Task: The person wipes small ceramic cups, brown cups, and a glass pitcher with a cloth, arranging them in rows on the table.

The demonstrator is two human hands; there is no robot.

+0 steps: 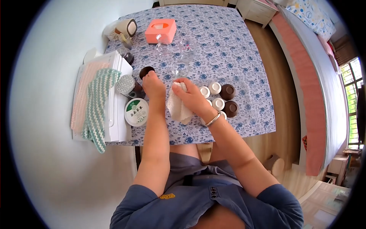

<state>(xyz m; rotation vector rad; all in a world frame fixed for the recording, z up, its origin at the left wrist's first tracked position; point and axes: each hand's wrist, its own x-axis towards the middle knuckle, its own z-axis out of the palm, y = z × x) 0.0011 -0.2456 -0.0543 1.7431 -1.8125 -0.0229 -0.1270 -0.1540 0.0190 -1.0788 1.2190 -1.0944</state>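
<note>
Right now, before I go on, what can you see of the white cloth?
The cloth is white to off-white and looks like soft, textured fabric. It is bunched and creased, gripped near its upper end by the right hand, with the rest trailing toward the near edge of the table. It is left of the small white cups. Whether its lower end touches the table can't be told from this view.

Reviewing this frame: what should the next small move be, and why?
Probably bring the dark brown cup toward the white cloth for a wipe: the left hand has its fingers at that cup, the right hand holds the cloth, and the upturned cups are grouped separately to the right.
</note>
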